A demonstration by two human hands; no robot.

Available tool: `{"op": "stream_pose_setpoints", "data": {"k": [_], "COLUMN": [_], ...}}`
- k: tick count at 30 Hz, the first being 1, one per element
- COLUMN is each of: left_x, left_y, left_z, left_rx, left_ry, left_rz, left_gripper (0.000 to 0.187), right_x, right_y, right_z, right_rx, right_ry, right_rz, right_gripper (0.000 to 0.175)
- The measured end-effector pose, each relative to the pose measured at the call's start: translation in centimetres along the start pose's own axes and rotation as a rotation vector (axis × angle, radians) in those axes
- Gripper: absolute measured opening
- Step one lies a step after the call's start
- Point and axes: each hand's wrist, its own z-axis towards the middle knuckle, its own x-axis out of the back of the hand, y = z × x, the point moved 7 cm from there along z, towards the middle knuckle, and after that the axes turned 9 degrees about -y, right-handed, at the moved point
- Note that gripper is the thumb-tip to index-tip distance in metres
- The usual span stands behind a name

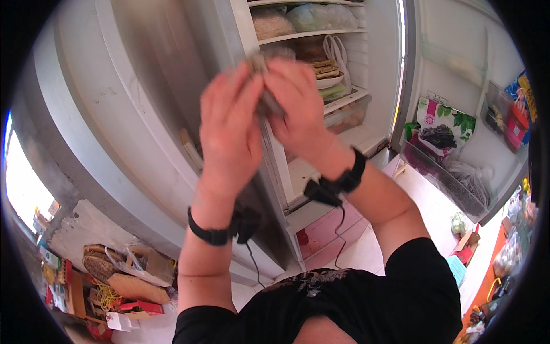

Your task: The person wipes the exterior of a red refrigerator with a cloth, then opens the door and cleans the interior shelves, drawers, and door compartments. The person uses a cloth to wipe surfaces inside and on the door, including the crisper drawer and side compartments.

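Observation:
Both hands are raised together in front of an open refrigerator (352,133). Between them is a blurred grey item (270,104), which could be a cloth; motion blur hides its exact kind. My left hand (230,129) grips it from the left, and my right hand (296,101) grips it from the right. Just behind my right hand, a white plate (330,81) holds stacked flatbreads (325,69). A white plastic bag (337,51) stands beside that plate. Green produce (333,92) shows below it.
Stuffed plastic bags (322,17) fill the upper shelf. At right, the open refrigerator door (455,56) carries a clear bin (442,180) with packages. A clear drawer (350,114) sits low inside. Left stands a grey-white panel (142,86); cardboard boxes (148,266) lie lower left.

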Motion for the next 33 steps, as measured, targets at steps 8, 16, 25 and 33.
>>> {"op": "stream_pose_setpoints", "data": {"k": [8,16,25,33], "left_x": [-2.4,-8.3,-6.0,-5.9], "left_y": [-2.3,3.0,0.7,0.8], "left_z": [-1.9,-18.8,-11.4,-12.4], "left_rx": [0.055,0.228,0.116,0.186], "left_ry": [-0.095,-0.242,-0.066,-0.069], "left_rz": [-0.044,-0.232,-0.067,-0.166], "left_gripper": [0.043,0.034,0.039,0.038], "right_x": [-2.2,-2.6,-2.6,-2.9], "right_y": [1.5,-5.1,-1.5,-2.7], "right_z": [-3.9,-21.3,-13.0,-14.4], "right_rx": [-0.082,-0.382,-0.296,-0.345], "right_ry": [-0.08,-0.431,-0.239,-0.18], "right_rz": [0.108,0.23,0.125,0.127], "right_gripper": [0.05,0.043,0.045,0.046]}}
